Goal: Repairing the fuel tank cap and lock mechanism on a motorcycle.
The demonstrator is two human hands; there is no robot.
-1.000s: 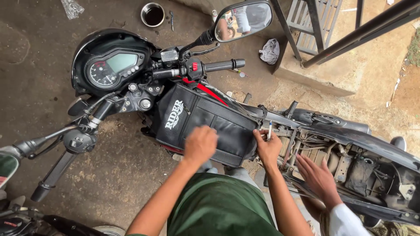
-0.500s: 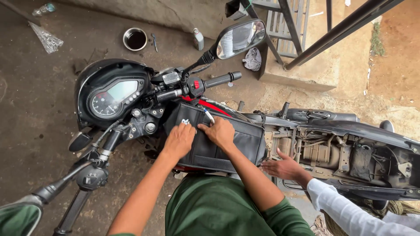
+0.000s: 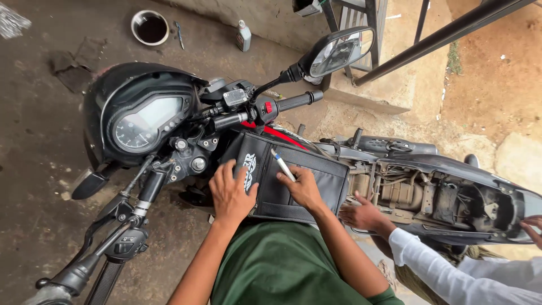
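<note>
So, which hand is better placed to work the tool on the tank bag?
Right. The right hand holds the white-handled tool over the black tank bag; the left hand lies flat on the bag's front, likely steadying it.

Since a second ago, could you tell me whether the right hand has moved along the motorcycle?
Yes. The right hand, holding a tool, moved forward from the frame behind the tank cover onto it, toward the handlebar.

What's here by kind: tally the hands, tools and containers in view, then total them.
Own hands: 2, left hand, right hand
Co-worker's hands: 2
Tools: 2, white-handled tool, small tool on the ground
Containers: 2, round tin, bottle
Total: 8
</note>
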